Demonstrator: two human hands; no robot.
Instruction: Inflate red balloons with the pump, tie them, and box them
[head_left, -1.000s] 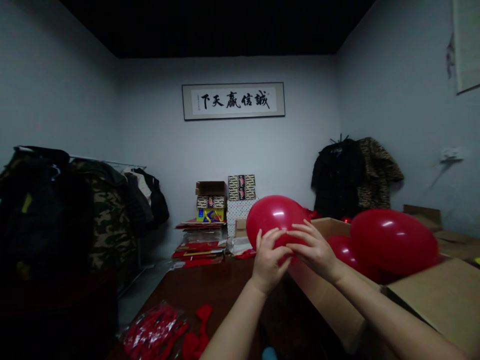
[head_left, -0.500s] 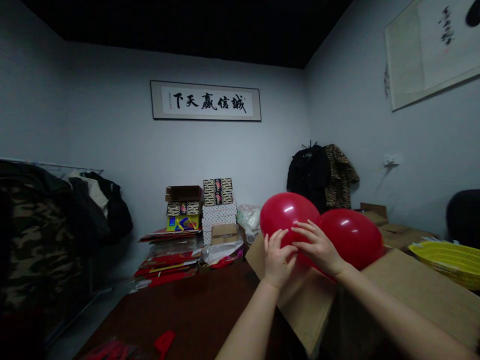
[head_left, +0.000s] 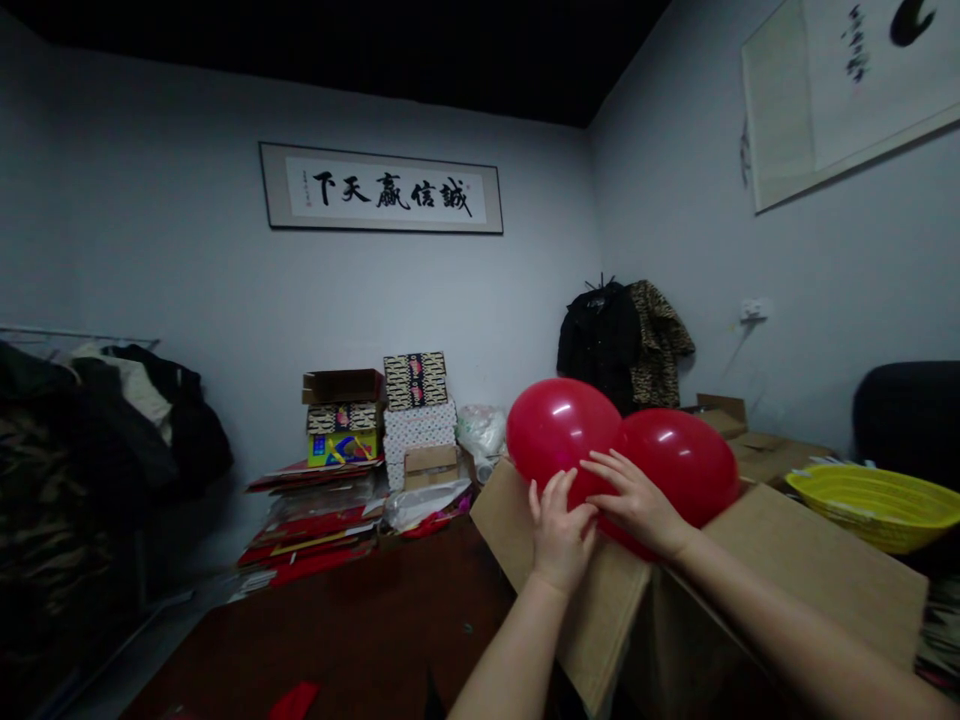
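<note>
In the head view, a red balloon is in front of the person, filled to a full round shape, at the near edge of an open carton. The filling seems to be done for this one. What is left I judge only partly: the balloon is with the hands and not set down, and its neck is hidden by the fingers, so I cannot tell whether it is knotted. A second red balloon, also filled, lies at the carton just to the right, beyond the right hand; no hand holds it.

Both forearms come up from the bottom of the view and lean toward each other, so the hands nearly meet below the middle of the balloon. The left hand is raised upright, with fingers bent and thumb drawn toward the other hand; it pinches at the near end of the balloon. The right hand comes across from the right, its fingers half bent and almost together, gripping the same end (the exact contact of the fingertips is too small to see). On the dark table, a red piece lies near the lower edge.
</note>
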